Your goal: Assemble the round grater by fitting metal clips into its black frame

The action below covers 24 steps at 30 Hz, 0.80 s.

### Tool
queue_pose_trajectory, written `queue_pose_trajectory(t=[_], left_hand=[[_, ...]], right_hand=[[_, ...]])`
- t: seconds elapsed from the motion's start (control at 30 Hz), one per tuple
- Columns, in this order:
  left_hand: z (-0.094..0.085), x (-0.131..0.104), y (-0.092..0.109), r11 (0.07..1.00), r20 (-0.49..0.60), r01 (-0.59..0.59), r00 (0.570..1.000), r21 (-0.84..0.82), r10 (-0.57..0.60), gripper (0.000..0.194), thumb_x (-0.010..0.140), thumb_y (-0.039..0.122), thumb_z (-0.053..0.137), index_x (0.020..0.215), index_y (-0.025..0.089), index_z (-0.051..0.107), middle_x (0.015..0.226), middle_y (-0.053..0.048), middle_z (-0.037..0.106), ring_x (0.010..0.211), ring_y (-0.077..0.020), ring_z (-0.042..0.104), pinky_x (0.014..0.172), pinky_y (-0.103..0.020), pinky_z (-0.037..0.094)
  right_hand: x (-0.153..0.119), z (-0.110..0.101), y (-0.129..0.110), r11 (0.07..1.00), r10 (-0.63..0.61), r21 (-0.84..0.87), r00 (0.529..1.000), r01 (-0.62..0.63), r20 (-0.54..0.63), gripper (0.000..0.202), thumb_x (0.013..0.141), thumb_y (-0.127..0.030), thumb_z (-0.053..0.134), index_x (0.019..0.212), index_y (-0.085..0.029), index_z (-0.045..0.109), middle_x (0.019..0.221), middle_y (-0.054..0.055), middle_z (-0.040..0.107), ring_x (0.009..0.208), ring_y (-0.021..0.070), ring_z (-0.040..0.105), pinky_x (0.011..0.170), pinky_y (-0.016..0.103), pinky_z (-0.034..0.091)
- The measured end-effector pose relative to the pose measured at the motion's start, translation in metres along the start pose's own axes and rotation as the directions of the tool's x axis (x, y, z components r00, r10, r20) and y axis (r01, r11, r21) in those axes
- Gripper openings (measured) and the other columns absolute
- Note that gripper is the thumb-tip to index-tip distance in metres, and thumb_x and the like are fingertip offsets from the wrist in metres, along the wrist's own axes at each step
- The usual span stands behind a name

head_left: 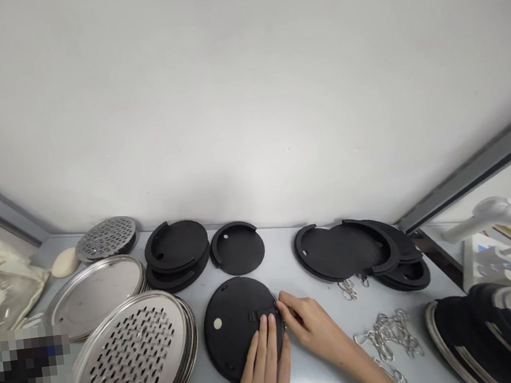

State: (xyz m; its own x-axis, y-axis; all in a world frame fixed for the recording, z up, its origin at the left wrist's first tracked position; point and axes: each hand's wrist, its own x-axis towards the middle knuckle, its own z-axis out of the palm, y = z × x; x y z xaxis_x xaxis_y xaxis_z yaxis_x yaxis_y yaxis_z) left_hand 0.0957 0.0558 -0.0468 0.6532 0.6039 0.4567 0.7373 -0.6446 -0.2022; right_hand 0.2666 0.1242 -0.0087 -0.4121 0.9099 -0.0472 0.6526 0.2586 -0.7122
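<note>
A round black disc (235, 335) with a pale hole and a small raised tab (261, 314) lies on the table before me. My left hand (263, 363) rests on its lower right part, fingers stretched out flat, tips by the tab. At the disc's right edge my right hand (305, 321) is closed in a pinch; what sits between thumb and finger is mostly hidden. A thin metallic edge shows beside the disc there. Several bent wire clips (387, 333) lie right of my right hand, with a few more wire clips (348, 290) farther back.
Perforated metal grater plates (130, 353) and plain round metal plates (96, 292) are stacked left. Black discs with raised rims (179, 246) stand along the wall, with more black discs (336, 250) right. Another stack (497, 330) occupies the right front. A grey frame (478, 166) borders the table.
</note>
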Motion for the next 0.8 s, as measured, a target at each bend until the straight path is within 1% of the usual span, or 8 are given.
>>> queue_pose_trajectory(t=[0.17, 0.33, 0.57, 0.7, 0.8], left_hand=[[0.0010, -0.0003, 0.0000, 1.000, -0.003, -0.004, 1.000, 0.016, 0.004, 0.071, 0.087, 0.057, 0.043, 0.133, 0.003, 0.047, 0.131, -0.024, 0.051, 0.125, -0.0366, 0.043, 0.109, -0.043, 0.019], [0.0003, 0.0003, -0.0008, 1.000, -0.036, 0.001, 0.999, 0.011, -0.001, 0.071, 0.087, 0.057, 0.043, 0.134, 0.004, 0.047, 0.129, -0.022, 0.053, 0.123, -0.0345, 0.046, 0.109, -0.042, 0.021], [0.0003, 0.0005, -0.0003, 1.000, -0.043, 0.019, 0.999, 0.004, -0.018, 0.073, 0.089, 0.059, 0.039, 0.135, 0.003, 0.045, 0.134, -0.021, 0.049, 0.127, -0.0335, 0.041, 0.108, -0.040, 0.023], [0.0013, 0.0009, 0.0003, 1.000, -0.069, 0.023, 0.997, -0.003, -0.023, 0.074, 0.089, 0.060, 0.039, 0.135, 0.003, 0.046, 0.133, -0.022, 0.050, 0.126, -0.0337, 0.042, 0.108, -0.040, 0.023], [0.0024, 0.0005, 0.0007, 1.000, -0.059, 0.017, 0.998, 0.004, -0.016, 0.074, 0.088, 0.062, 0.040, 0.132, 0.003, 0.049, 0.130, -0.022, 0.051, 0.125, -0.0346, 0.044, 0.108, -0.041, 0.022]], right_hand=[[0.0005, 0.0000, 0.0006, 1.000, 0.008, -0.010, 1.000, -0.008, 0.008, 0.030, 0.099, -0.033, 0.030, 0.071, -0.022, 0.028, 0.054, -0.008, 0.035, 0.047, 0.0104, 0.035, 0.051, 0.023, 0.025], [-0.0009, -0.0001, 0.0002, 1.000, 0.005, -0.011, 1.000, -0.005, 0.004, 0.029, 0.098, -0.032, 0.031, 0.071, -0.022, 0.029, 0.054, -0.008, 0.035, 0.047, 0.0100, 0.034, 0.050, 0.023, 0.024], [-0.0008, -0.0002, -0.0002, 1.000, 0.005, 0.006, 1.000, -0.005, 0.004, 0.029, 0.097, -0.029, 0.033, 0.070, -0.022, 0.028, 0.053, -0.008, 0.034, 0.047, 0.0096, 0.033, 0.050, 0.022, 0.024], [-0.0006, 0.0005, 0.0007, 1.000, 0.011, 0.007, 1.000, -0.011, 0.009, 0.028, 0.097, -0.029, 0.033, 0.071, -0.022, 0.028, 0.054, -0.008, 0.034, 0.047, 0.0094, 0.033, 0.050, 0.022, 0.024], [-0.0008, 0.0009, 0.0014, 1.000, 0.013, 0.007, 1.000, -0.013, 0.011, 0.028, 0.096, -0.028, 0.034, 0.070, -0.022, 0.028, 0.054, -0.008, 0.034, 0.048, 0.0095, 0.032, 0.050, 0.022, 0.025]])
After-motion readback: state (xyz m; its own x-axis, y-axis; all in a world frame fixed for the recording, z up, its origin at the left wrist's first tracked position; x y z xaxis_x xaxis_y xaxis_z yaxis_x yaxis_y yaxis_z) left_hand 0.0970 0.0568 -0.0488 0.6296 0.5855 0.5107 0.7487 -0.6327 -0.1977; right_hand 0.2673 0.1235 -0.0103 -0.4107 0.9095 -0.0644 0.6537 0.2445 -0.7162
